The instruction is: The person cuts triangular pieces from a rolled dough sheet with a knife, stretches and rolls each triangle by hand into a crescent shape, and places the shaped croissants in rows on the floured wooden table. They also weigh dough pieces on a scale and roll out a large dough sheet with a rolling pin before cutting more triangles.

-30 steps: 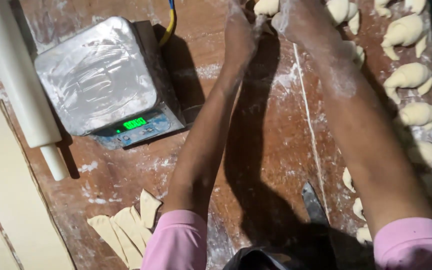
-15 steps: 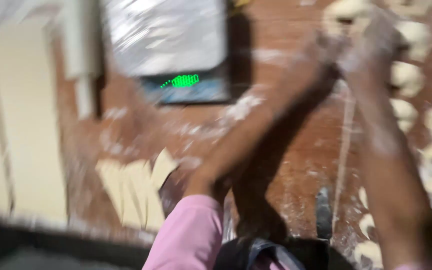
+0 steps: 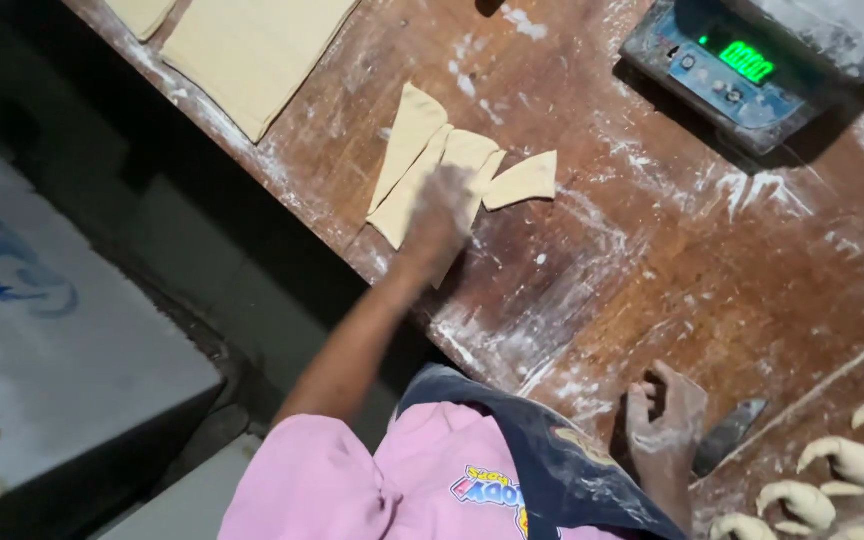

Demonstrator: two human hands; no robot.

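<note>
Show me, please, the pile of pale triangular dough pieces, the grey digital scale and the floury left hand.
pale triangular dough pieces (image 3: 414, 135), head view, upper strip.
grey digital scale (image 3: 712, 75), head view, front panel.
left hand (image 3: 439, 215), head view, back.

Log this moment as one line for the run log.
left hand: on cut dough triangles | right hand: resting on floured wooden table, empty | scale: lit | shaped rolls: right edge
</note>
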